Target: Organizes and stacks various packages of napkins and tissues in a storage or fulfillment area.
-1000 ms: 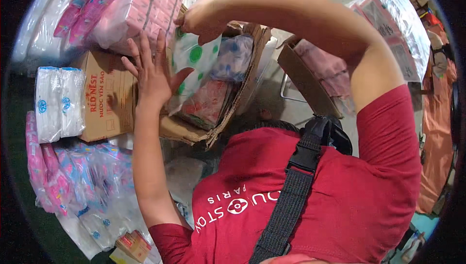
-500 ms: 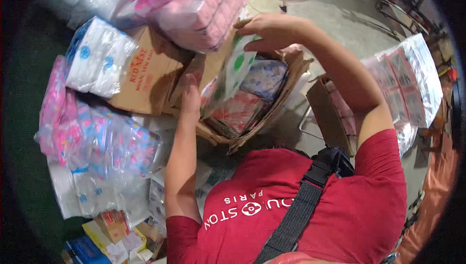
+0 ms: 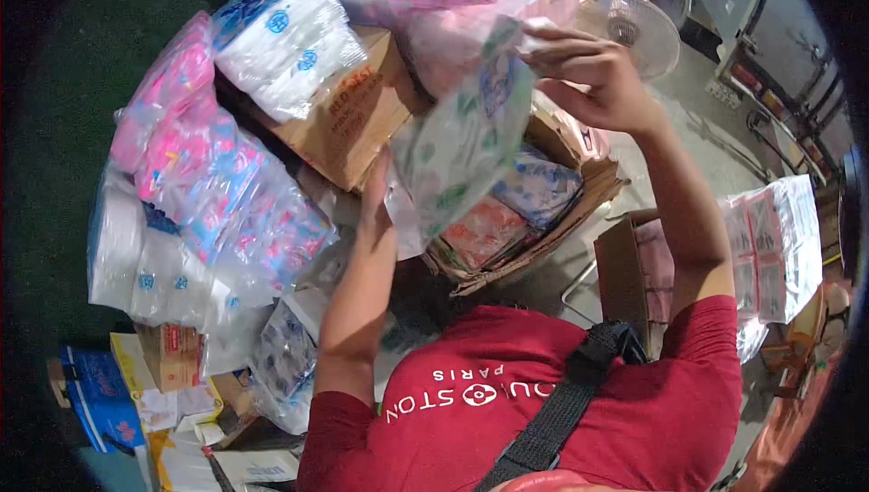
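Observation:
A translucent plastic pack with green and blue printing [image 3: 462, 152] hangs tilted above an open cardboard box [image 3: 584, 207]. My right hand [image 3: 593, 71] grips its top end with bent fingers. At its lower left edge, my left hand [image 3: 377, 198] holds the pack, with the fingers partly hidden behind it. Inside the box lie a red-patterned pack [image 3: 482, 234] and a blue-patterned pack [image 3: 539, 187]. The box's far left side is covered by the pack I hold.
A closed brown carton [image 3: 362, 121] bears a white plastic-wrapped bundle [image 3: 288, 48]. Pink and blue packs [image 3: 217, 184] are heaped at left. A round fan [image 3: 625, 35] stands at the back. On the right are another open carton [image 3: 620, 270] and a shiny wrapped bundle [image 3: 778, 248].
The green-printed pack has risen out of the box, and both hands have moved to the right with it. My view has shifted, so the surroundings sit differently.

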